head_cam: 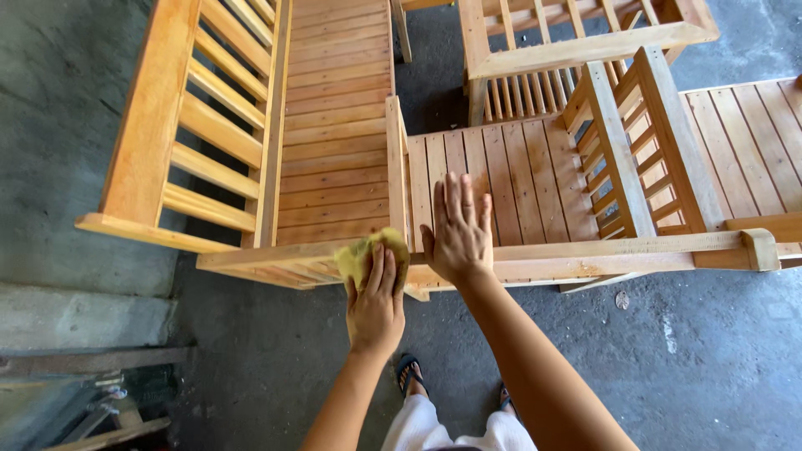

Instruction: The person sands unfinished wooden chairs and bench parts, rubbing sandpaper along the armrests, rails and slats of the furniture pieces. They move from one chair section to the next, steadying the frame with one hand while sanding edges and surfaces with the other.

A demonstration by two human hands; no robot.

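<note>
A: Left hand, what is it on?

B: My left hand (375, 302) has its grip closed on a yellow cloth (365, 253), fingers spread over it, pressing it against the front edge of the wooden chair (501, 179). Cloth sits right at the chair's front left corner, where the armrest post (396, 163) meets the front rail (601, 249).

A: And the right?

B: My right hand (459, 230) lies flat, palm down, grip wide and holding nothing, fingers together on the slatted seat just behind the front rail. It is just beside the cloth, thumb nearly touching it.

A: What stands around?

B: A long wooden bench (334, 125) directly to the left, touching or almost touching the chair; I cannot tell which. Its slatted back (196, 117) leans toward the left edge of view. Another slatted chair (752, 142) to the right, its side rails (635, 142) next to mine. A further chair (576, 42) behind. All unpainted, light orange wood.

A: Underfoot?

B: Dark concrete floor (710, 359). My sandalled feet (409, 372) show below the hands, white clothing at the bottom edge
</note>
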